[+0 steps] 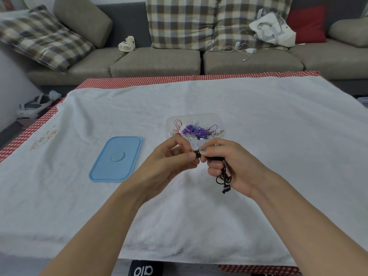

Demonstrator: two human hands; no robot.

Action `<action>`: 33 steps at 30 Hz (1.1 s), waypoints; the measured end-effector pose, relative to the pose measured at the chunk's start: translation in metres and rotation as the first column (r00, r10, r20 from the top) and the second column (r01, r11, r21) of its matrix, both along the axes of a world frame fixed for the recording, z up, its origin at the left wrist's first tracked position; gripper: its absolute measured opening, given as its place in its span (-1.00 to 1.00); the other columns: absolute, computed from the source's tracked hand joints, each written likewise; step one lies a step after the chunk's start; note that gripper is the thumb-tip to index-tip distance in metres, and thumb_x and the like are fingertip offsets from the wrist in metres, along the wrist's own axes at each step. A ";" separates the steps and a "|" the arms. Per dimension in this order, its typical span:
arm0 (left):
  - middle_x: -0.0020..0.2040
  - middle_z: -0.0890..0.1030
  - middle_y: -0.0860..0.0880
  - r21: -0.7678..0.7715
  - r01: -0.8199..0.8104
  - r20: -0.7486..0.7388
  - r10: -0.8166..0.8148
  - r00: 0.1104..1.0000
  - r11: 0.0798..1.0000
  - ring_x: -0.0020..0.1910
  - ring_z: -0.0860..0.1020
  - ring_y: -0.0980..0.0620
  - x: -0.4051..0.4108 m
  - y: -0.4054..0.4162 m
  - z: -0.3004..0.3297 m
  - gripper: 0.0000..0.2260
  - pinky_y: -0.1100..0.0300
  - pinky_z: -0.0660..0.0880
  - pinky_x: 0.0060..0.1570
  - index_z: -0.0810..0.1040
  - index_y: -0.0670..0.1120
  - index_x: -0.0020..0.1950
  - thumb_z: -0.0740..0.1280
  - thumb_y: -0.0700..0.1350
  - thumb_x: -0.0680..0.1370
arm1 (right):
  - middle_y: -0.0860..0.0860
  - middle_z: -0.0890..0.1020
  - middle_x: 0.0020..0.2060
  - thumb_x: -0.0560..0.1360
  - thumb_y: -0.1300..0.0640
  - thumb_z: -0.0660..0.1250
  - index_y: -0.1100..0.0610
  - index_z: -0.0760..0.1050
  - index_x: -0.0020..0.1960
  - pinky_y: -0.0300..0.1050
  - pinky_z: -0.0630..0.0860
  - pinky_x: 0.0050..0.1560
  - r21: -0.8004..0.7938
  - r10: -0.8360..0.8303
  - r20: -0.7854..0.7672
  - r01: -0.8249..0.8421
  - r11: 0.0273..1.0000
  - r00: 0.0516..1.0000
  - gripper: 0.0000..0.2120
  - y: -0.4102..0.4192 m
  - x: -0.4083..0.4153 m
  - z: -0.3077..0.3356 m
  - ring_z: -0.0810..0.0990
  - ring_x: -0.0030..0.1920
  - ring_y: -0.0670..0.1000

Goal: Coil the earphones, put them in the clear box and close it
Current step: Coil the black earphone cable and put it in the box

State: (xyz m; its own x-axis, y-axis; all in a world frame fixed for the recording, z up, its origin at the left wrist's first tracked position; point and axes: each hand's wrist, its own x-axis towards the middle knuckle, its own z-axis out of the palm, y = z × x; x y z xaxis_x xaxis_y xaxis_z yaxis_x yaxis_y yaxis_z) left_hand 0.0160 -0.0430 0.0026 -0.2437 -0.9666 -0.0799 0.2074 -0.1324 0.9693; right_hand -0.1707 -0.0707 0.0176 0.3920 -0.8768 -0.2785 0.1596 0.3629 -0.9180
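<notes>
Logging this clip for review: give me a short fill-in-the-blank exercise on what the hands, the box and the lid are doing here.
1. Both hands, the left hand and the right hand, hold the ____ earphones.
2. The blue lid lies to the ____ of the clear box.
3. The clear box is ____, with no lid on it.
4. It already contains white and ____ earphones.

Missing words: black; left; open; purple

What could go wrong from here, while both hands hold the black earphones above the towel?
1. A loop and the end of the black earphones hang loose under the right hand, so the coil may come undone.
2. The clear box already looks full of cables; more may block closing.
3. The blue lid lies apart, beyond the left hand.
</notes>
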 end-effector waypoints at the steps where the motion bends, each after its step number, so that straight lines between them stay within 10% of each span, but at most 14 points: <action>1: -0.06 0.60 -0.21 -0.023 -0.012 0.023 0.012 1.000 1.000 -0.03 0.61 -0.09 0.000 0.001 0.000 -0.87 0.16 0.58 0.08 0.56 -0.10 -0.11 0.42 -0.31 0.54 | 0.11 0.56 -0.37 0.51 0.37 0.30 0.22 0.51 -0.18 -0.22 0.22 -0.47 0.013 -0.009 0.005 0.009 1.000 1.000 -0.87 0.000 0.001 -0.001 0.23 -0.47 -0.05; 10: -0.16 0.70 -0.07 -0.357 -0.233 0.262 0.336 0.905 0.905 -0.15 0.69 0.00 -0.021 0.005 -0.004 -0.92 0.21 0.59 -0.04 0.62 -0.16 -0.05 0.39 -0.32 0.59 | 0.06 0.55 -0.34 0.53 0.30 0.32 0.19 0.48 -0.18 -0.28 0.26 -0.48 0.192 -0.095 0.164 0.063 0.979 0.982 -0.89 0.002 0.002 -0.007 0.23 -0.49 -0.10; 33: -0.21 0.70 0.03 -0.380 -0.334 0.202 0.430 0.880 0.862 -0.14 0.66 0.15 -0.035 0.012 0.004 -0.85 0.36 0.52 -0.07 0.65 -0.18 -0.11 0.35 -0.22 0.63 | 0.05 0.51 -0.34 0.53 0.31 0.28 0.22 0.49 -0.10 -0.29 0.26 -0.45 0.281 -0.188 0.379 0.080 0.956 0.906 -0.95 0.012 0.009 -0.004 0.25 -0.47 -0.10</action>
